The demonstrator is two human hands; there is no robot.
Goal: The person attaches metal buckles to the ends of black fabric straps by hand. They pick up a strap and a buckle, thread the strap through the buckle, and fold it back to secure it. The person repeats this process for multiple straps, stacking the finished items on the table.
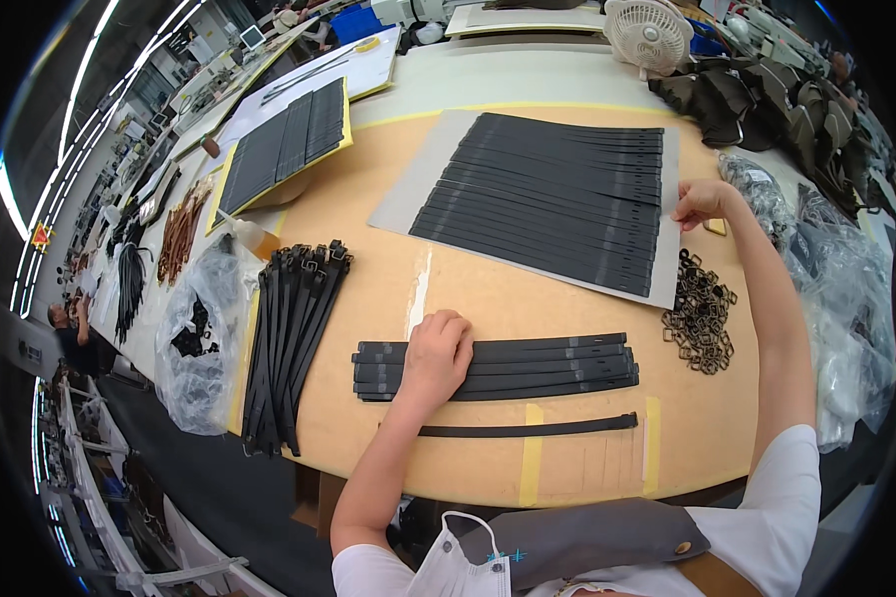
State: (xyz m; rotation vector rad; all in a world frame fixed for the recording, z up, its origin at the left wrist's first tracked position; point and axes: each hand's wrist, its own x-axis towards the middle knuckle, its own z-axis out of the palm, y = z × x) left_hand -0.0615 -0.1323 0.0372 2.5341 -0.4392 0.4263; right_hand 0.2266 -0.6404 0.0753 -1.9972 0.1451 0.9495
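My left hand (439, 354) rests with curled fingers over the left part of a stack of flat black straps (548, 366). Its fingertips are partly hidden, so the grip shows only in part. At the far right, my right hand (702, 203) pinches the right edge of a light grey board (398, 204). Rows of black straps (548, 199) lie side by side on that board. One single black strap (528, 430) lies apart from the stack, nearer to me. Below my right hand sits a pile of small dark metal buckles (699, 316).
A bundle of buckled black straps (294, 343) lies at left, by a plastic bag of black pieces (201, 343) and a bottle (254, 237). Another strap-covered board (284, 139) leans behind. Plastic bags (846, 308), dark cut pieces (767, 109) and a fan (649, 35) stand right.
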